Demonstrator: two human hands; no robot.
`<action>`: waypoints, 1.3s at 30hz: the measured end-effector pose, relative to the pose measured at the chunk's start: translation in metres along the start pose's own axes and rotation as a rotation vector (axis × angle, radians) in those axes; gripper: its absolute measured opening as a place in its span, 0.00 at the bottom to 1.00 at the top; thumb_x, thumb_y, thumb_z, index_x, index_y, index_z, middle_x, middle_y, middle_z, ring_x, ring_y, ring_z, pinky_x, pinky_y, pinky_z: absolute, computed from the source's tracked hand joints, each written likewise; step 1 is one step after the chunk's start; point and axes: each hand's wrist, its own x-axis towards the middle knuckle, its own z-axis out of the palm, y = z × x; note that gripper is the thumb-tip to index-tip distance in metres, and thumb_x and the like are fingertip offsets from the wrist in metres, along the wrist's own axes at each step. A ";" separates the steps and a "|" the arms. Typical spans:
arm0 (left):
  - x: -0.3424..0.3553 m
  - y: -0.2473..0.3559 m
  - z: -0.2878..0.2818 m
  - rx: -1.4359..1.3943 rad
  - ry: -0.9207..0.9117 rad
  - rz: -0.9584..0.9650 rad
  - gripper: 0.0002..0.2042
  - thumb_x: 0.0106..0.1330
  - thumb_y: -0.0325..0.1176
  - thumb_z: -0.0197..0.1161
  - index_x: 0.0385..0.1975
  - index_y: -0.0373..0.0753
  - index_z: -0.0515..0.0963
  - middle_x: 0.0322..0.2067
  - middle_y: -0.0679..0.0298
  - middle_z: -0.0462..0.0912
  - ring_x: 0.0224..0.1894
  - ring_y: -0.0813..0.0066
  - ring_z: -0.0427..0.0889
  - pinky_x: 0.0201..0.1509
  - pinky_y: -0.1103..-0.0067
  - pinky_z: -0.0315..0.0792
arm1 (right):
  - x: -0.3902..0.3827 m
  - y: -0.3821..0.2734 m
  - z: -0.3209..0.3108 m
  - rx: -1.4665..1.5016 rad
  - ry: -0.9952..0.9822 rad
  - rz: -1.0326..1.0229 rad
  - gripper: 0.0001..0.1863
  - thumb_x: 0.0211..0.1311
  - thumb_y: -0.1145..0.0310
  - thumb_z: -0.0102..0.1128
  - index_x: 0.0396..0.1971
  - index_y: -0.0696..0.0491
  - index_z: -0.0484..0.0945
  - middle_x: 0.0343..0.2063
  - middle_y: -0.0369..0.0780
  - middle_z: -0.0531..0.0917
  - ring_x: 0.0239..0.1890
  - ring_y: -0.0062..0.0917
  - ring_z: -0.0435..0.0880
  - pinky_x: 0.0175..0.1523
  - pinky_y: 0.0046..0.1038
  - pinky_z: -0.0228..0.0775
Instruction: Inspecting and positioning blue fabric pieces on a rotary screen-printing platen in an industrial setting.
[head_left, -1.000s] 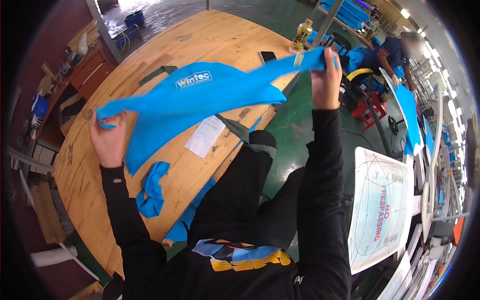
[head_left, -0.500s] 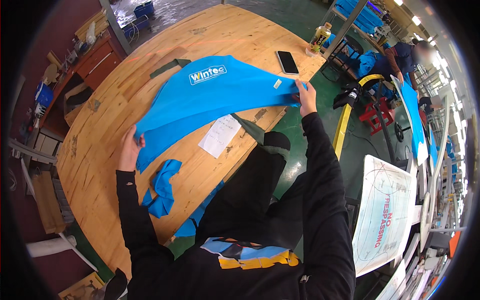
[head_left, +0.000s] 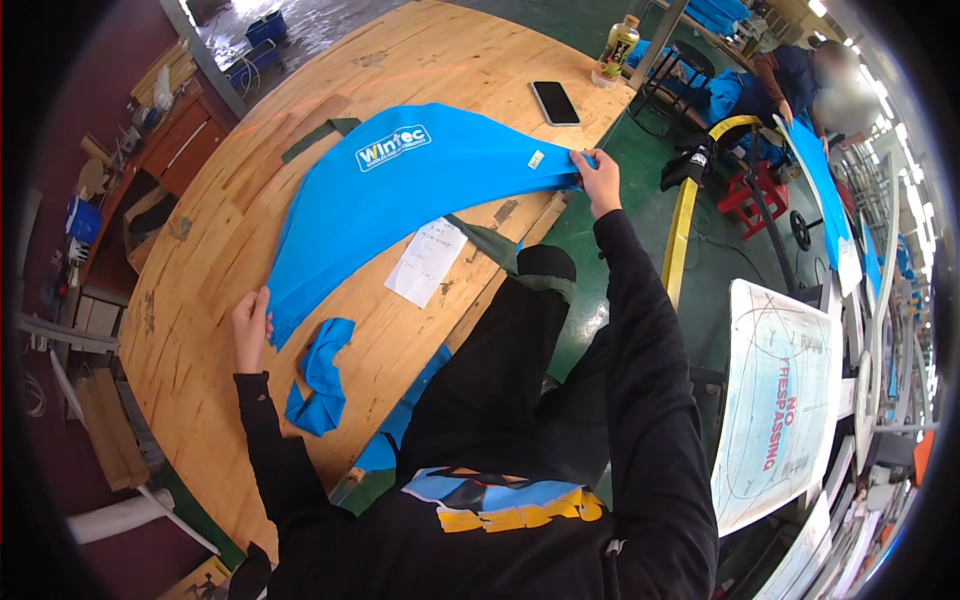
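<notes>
A blue cloth cover point(head_left: 400, 190) with a printed white-and-yellow logo and a small pale tag spreads over the wooden table point(head_left: 200, 340) in a wide curve. My left hand point(head_left: 252, 328) pinches its lower left corner. At the other end, my right hand point(head_left: 598, 182) grips the narrow right tip near the table's edge. Between them the cloth is drawn fairly taut. Close to my left hand lies a crumpled blue fabric strip point(head_left: 322, 378). Under the cover runs a dark green strap point(head_left: 485, 240), its far end showing at the upper left.
A handwritten paper sheet point(head_left: 427, 262) lies before me. A phone point(head_left: 556, 103) and a drink bottle point(head_left: 615, 50) stand near the far right corner. Right of the table are a yellow bar point(head_left: 680, 240), a red stool point(head_left: 742, 205) and a white printed board point(head_left: 775, 405). A co-worker handles blue material beyond.
My left hand has moved down and slightly left, and my right hand has shifted a little left. The blue cover is now flatter and stretched straighter along its left side.
</notes>
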 end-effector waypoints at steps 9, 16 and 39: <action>-0.008 0.052 0.046 0.983 0.576 0.541 0.13 0.65 0.41 0.57 0.24 0.38 0.71 0.35 0.58 0.75 0.41 0.54 0.72 0.44 0.62 0.65 | -0.023 -0.026 0.022 -0.627 0.357 -0.478 0.13 0.52 0.62 0.63 0.38 0.48 0.77 0.39 0.40 0.77 0.47 0.39 0.74 0.48 0.42 0.63; 0.082 0.124 0.173 0.780 0.165 0.981 0.16 0.68 0.42 0.54 0.50 0.42 0.74 0.58 0.58 0.70 0.62 0.53 0.64 0.64 0.58 0.55 | -0.040 -0.068 0.128 -0.710 0.002 -0.783 0.22 0.60 0.52 0.57 0.51 0.47 0.74 0.54 0.44 0.74 0.59 0.39 0.69 0.62 0.49 0.54; 0.175 0.092 0.227 0.945 0.089 0.818 0.29 0.69 0.54 0.46 0.69 0.57 0.55 0.69 0.70 0.56 0.71 0.57 0.50 0.70 0.50 0.40 | -0.009 -0.027 0.077 -0.948 -0.145 -0.459 0.34 0.65 0.36 0.35 0.63 0.41 0.65 0.63 0.43 0.68 0.67 0.40 0.62 0.69 0.55 0.40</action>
